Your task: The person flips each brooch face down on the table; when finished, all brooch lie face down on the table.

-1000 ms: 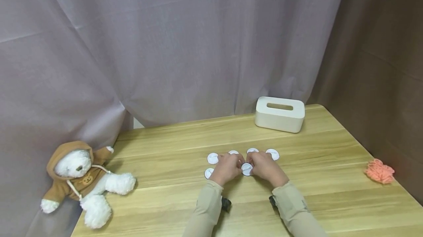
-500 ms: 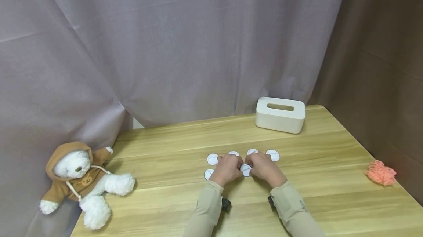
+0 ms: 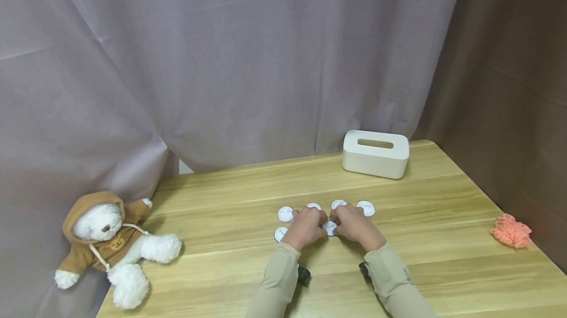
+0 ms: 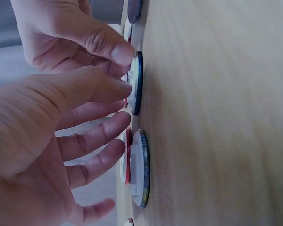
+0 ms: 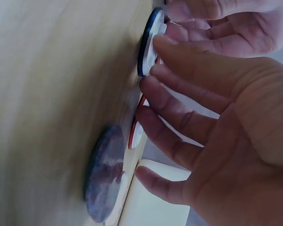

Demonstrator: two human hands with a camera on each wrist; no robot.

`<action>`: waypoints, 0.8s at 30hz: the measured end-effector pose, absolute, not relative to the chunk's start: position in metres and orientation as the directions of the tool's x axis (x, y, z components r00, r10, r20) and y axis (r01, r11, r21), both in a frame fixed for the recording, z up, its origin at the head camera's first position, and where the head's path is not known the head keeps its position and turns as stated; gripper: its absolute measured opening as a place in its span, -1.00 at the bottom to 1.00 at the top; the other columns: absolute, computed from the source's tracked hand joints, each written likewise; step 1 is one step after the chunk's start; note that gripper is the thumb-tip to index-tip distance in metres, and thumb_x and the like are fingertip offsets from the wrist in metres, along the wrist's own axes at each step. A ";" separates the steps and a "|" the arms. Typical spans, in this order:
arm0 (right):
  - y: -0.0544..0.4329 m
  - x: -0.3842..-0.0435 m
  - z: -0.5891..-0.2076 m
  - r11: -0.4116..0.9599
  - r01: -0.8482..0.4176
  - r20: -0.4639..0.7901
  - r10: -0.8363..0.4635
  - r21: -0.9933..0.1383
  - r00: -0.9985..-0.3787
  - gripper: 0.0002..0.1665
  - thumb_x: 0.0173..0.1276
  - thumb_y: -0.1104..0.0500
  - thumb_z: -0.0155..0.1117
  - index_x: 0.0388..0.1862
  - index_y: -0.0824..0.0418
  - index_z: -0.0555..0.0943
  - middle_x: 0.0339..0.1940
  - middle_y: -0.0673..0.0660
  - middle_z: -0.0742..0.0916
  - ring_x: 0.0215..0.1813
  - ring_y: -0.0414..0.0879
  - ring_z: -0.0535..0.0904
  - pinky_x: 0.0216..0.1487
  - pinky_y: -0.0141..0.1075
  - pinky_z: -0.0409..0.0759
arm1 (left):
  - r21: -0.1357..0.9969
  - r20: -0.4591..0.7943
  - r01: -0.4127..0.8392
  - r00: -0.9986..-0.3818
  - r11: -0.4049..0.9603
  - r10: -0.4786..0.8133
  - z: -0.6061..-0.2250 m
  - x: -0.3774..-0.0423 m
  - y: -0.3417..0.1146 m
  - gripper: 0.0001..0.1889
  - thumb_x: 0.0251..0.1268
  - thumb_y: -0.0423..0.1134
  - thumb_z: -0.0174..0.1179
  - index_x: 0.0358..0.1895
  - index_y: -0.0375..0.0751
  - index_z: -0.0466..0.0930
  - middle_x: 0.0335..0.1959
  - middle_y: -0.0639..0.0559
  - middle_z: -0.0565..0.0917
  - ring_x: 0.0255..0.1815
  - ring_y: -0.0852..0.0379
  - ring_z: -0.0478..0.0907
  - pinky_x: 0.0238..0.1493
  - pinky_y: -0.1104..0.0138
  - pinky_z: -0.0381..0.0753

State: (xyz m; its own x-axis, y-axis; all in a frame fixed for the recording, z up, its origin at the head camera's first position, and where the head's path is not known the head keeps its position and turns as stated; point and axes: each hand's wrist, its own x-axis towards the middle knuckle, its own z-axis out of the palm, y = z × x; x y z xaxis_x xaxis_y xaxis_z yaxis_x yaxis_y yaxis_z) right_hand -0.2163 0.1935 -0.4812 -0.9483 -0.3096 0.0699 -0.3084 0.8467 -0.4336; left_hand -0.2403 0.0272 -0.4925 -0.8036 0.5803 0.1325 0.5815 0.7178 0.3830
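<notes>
A round pin badge, white back up, lies between my two hands on or just above the table. My left hand pinches its left edge with thumb and fingertips, its other fingers spread in the left wrist view. From the other side my right hand pinches the same badge; the right wrist view shows its dark blue rim. Another badge lies left of my left hand. A dark-rimmed badge near my right hand is hidden from the head view.
Behind my hands several badges lie in a row, including a left one and a right one. A white tissue box stands at the back. A teddy bear sits left, and coral yarn lies near the right edge.
The badge between my hands has shifted slightly left and now looks flatter to the table. Both hands have barely moved and keep their hold.
</notes>
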 end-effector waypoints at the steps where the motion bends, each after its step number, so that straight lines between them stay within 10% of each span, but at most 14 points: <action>1: 0.195 -0.216 -0.481 0.840 -0.312 0.075 -0.312 -0.444 -0.947 -0.78 -0.07 0.35 0.54 -0.46 0.15 0.68 -0.57 -0.09 0.57 -0.40 -0.13 0.45 -0.29 -0.02 0.37 | 0.392 0.136 0.579 -0.805 0.715 0.578 -0.492 -0.240 0.027 -0.88 -0.04 -0.29 0.49 -0.47 -0.05 0.71 -0.61 0.27 0.52 -0.43 0.30 0.39 -0.18 0.15 0.26; 15: 0.223 -0.213 -0.473 0.723 -0.314 0.193 -0.248 -0.616 -0.949 -0.82 0.33 0.35 0.31 -0.10 0.36 0.70 -0.27 0.11 0.76 -0.20 0.00 0.66 -0.09 0.00 0.63 | 0.485 0.186 0.550 -0.825 0.680 0.534 -0.486 -0.236 0.037 -0.68 0.20 -0.26 0.34 0.05 -0.10 0.70 -0.10 0.05 0.73 0.08 -0.01 0.56 0.12 -0.06 0.36; 24: 0.237 -0.205 -0.471 0.673 -0.348 0.261 -0.231 -0.653 -0.937 -0.83 0.35 0.38 0.28 -0.10 0.31 0.70 -0.17 0.16 0.78 -0.07 0.13 0.68 0.03 0.17 0.56 | 0.529 0.265 0.583 -0.804 0.617 0.532 -0.483 -0.233 0.052 -0.58 0.10 -0.32 0.34 0.10 -0.09 0.68 -0.06 0.15 0.73 0.01 0.15 0.54 0.11 0.09 0.37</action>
